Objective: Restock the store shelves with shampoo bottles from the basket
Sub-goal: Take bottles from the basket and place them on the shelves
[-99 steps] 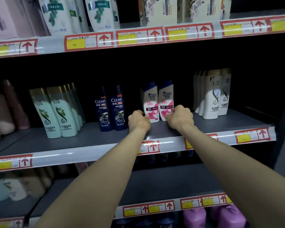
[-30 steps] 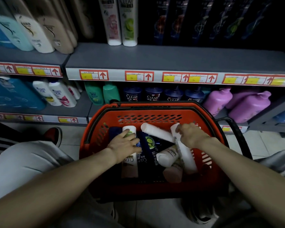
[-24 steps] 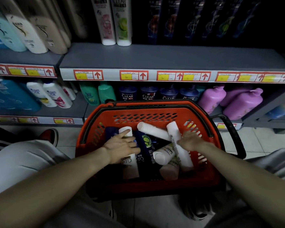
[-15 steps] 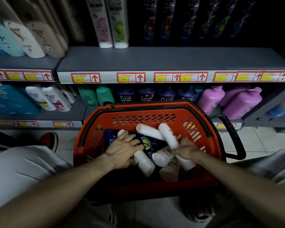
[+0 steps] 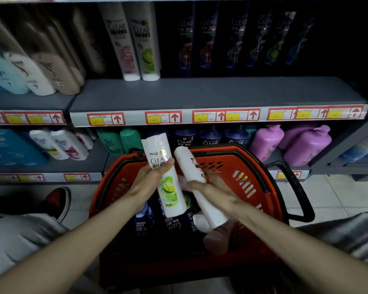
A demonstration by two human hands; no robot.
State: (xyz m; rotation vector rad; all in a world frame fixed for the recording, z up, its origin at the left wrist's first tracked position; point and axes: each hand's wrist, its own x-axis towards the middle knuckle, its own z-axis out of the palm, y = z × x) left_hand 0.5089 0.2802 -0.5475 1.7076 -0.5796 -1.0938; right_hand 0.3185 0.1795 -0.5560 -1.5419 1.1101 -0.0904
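My left hand (image 5: 149,179) grips a white Clear shampoo bottle with a green lime label (image 5: 164,177), lifted above the red basket (image 5: 251,179). Beside it, my right hand (image 5: 210,188) holds a second white bottle (image 5: 197,185), its label turned mostly away. Both bottles are tilted with their bases up and to the left. Several dark blue Clear bottles (image 5: 170,221) and a pale bottle (image 5: 200,223) lie in the basket below. Two matching white Clear bottles (image 5: 136,41) stand on the grey shelf (image 5: 200,92) above.
Dark Clear bottles (image 5: 232,39) fill the shelf's right half, beige and blue ones (image 5: 30,71) the left. Below stand purple pump bottles (image 5: 302,143), green bottles (image 5: 119,141) and white ones (image 5: 60,143). A red shoe (image 5: 55,200) sits on the tiled floor at left.
Both hands reached into the basket, each closed on a white bottle, and have lifted the two bottles up out of the basket.
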